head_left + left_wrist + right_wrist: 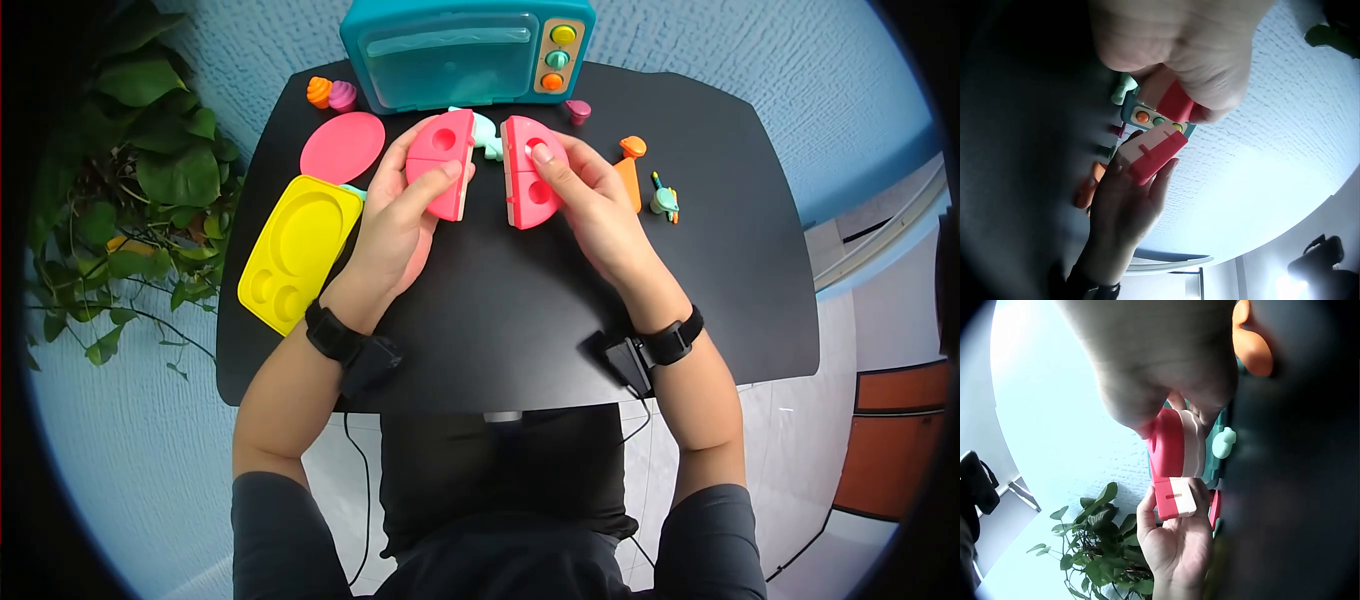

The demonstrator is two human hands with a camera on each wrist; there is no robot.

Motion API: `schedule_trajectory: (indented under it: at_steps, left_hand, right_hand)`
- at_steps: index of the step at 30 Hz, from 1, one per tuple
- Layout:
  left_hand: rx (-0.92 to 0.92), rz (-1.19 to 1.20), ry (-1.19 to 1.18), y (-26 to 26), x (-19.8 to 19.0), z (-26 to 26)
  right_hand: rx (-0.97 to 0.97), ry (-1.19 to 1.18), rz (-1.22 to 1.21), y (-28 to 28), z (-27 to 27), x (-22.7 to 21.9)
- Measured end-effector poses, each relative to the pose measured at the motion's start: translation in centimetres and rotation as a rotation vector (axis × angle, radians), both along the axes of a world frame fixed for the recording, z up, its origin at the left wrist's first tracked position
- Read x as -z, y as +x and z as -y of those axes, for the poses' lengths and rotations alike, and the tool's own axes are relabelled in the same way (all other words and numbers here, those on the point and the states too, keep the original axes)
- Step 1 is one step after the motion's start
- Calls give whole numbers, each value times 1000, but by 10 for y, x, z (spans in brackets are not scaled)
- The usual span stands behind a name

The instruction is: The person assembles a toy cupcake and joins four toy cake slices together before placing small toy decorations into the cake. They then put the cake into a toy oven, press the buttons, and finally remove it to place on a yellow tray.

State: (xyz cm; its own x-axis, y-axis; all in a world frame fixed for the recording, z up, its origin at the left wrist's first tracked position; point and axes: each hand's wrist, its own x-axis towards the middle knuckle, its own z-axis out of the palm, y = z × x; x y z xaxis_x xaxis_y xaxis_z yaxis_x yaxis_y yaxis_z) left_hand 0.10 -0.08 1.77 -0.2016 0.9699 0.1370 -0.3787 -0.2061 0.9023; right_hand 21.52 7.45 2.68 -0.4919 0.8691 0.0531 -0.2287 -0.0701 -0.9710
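Observation:
Both hands hold halves of a toy cake, pink on top and cream below, raised over the black table. My left hand [395, 220] grips the left half [428, 145], its thumb lying across the pink top. Opposite it, the right half [532, 208] is held in my right hand [605, 220], thumb pressed near a round hollow. A gap separates the halves, and their flat cut sides face each other. Small pegs stick out of the right half's cut face [1159, 156] in the left wrist view. The left half [1172, 499] shows its two-coloured side in the right wrist view.
A teal toy oven [450, 60] stands at the back. Left lie a pink plate [342, 146] and yellow tray [300, 250], with orange and purple toy swirls [330, 94] behind. An orange toy utensil [629, 180] and a small mint toy [664, 201] lie right.

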Motion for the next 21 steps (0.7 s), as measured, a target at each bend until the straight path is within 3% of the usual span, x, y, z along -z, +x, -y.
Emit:
schedule_trajectory:
  at_steps: [5, 19, 21]
  left_hand:
    - [96, -21, -8, 3, 4, 1]
    - [133, -57, -42, 8, 1, 4]
    - [141, -66, -54, 7, 3, 5]
  right_hand:
    - [-9, 53, 14, 1, 3, -4]
    - [-88, 124, -37, -6, 0, 11]
    - [-44, 192, 47, -8, 2, 14]
